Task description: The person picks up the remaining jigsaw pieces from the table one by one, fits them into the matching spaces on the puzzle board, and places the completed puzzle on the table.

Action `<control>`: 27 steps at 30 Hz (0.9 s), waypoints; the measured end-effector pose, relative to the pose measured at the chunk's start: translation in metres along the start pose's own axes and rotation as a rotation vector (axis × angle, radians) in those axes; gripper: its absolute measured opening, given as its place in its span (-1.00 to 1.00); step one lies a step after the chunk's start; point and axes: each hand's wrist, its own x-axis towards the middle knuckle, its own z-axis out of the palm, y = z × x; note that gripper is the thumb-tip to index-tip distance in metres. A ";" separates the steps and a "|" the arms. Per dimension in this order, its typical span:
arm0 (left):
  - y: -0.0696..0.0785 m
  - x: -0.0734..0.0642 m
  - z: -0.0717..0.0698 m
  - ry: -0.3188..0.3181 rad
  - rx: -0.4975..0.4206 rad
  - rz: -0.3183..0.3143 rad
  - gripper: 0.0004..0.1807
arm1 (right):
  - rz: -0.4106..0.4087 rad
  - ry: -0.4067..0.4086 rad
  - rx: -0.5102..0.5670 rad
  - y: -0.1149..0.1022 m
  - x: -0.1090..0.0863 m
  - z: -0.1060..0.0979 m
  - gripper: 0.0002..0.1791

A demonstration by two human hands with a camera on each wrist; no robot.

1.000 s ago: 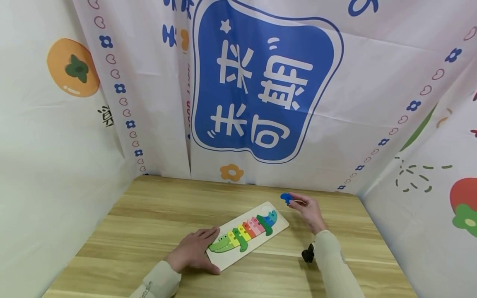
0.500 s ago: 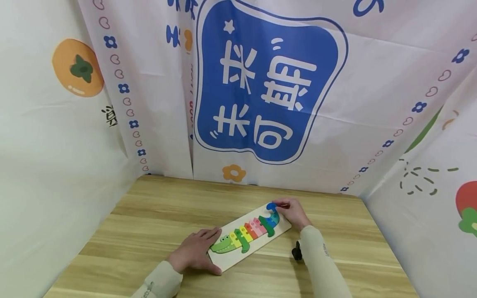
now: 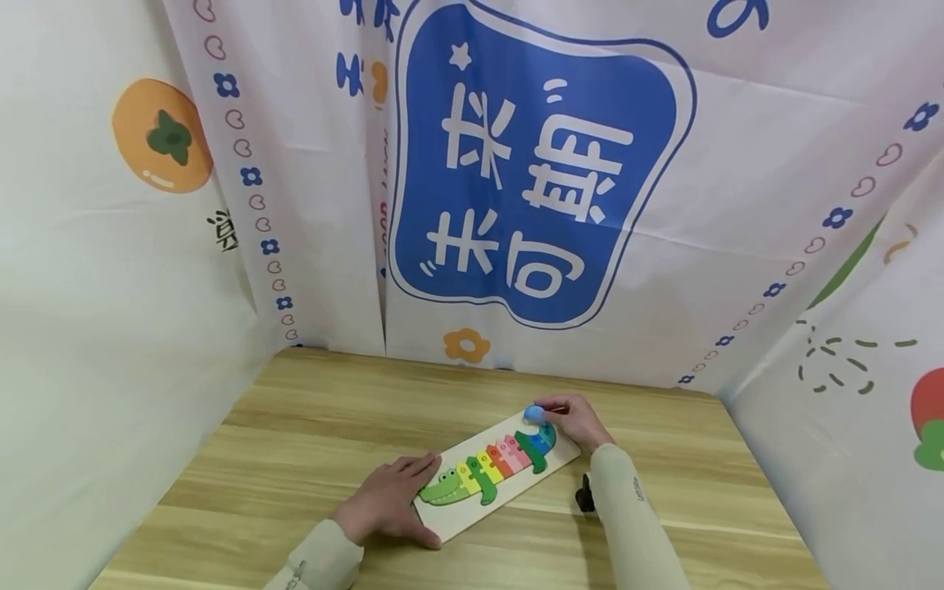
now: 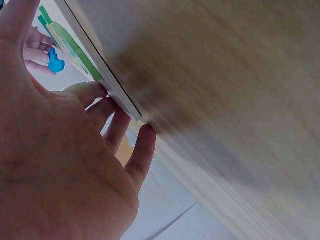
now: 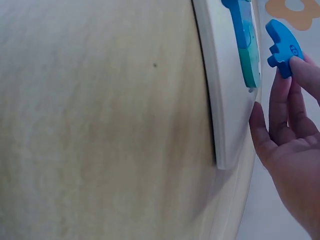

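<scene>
A wooden crocodile puzzle board lies at a slant on the table, its green head toward the left and a row of colourful pieces running to the blue tail end. My left hand holds the board's left end, thumb at the near corner and fingers at the far side. Between thumb and fingers, my right hand pinches a curved blue puzzle piece above the board's far right end. In the right wrist view this piece is raised clear of the board, knobbed edge toward the other pieces.
The wood-grain table reaches back to a printed cloth wall, with more cloth on both sides. A small black object sits by the right sleeve, apparently at the wrist.
My right hand has brought the blue puzzle piece leftward from beside the board to over its tail end. In the last half second the piece has tilted. The left hand stays on the board.
</scene>
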 end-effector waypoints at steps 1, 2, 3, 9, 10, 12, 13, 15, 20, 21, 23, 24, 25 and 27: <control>0.000 0.000 0.000 0.000 0.001 0.001 0.36 | -0.002 -0.004 -0.002 0.000 0.001 0.000 -0.72; 0.000 0.000 0.000 0.000 0.001 0.001 0.36 | -0.003 -0.008 -0.004 0.001 0.001 0.001 -0.72; 0.000 -0.001 0.000 -0.001 0.000 0.001 0.36 | -0.004 -0.011 -0.004 0.001 0.002 0.001 -0.72; -0.001 0.000 0.002 0.003 -0.004 0.001 0.36 | 0.023 -0.023 0.005 0.003 0.004 0.000 -0.70; -0.002 0.000 0.002 0.004 -0.004 -0.002 0.35 | 0.029 -0.026 0.006 0.003 0.003 0.000 -0.70; -0.002 0.000 0.002 0.002 0.002 -0.005 0.35 | 0.031 -0.034 0.004 0.002 0.004 0.001 -0.71; -0.002 0.000 0.002 0.002 0.000 -0.008 0.35 | 0.032 -0.036 0.000 0.002 0.004 0.001 -0.71; -0.001 0.000 0.001 -0.001 -0.004 -0.015 0.35 | 0.033 -0.038 -0.005 0.001 0.004 0.002 -0.71; 0.000 -0.003 0.000 0.002 -0.020 -0.013 0.34 | 0.033 -0.028 -0.005 0.000 0.006 0.003 -0.72; 0.000 -0.003 0.000 0.003 -0.018 -0.012 0.34 | 0.032 -0.026 -0.004 0.000 0.006 0.003 -0.72; 0.000 -0.003 0.000 0.006 -0.014 -0.011 0.34 | 0.025 -0.023 -0.009 0.000 0.007 0.003 -0.73; 0.000 -0.003 0.000 0.006 -0.011 -0.010 0.34 | 0.025 -0.019 -0.015 0.000 0.008 0.003 -0.73; -0.001 -0.002 0.001 0.005 -0.006 -0.008 0.34 | 0.027 -0.015 -0.020 0.000 0.008 0.003 -0.73; -0.001 -0.002 0.001 0.003 -0.001 -0.003 0.34 | 0.027 -0.005 -0.039 0.001 0.008 0.003 -0.74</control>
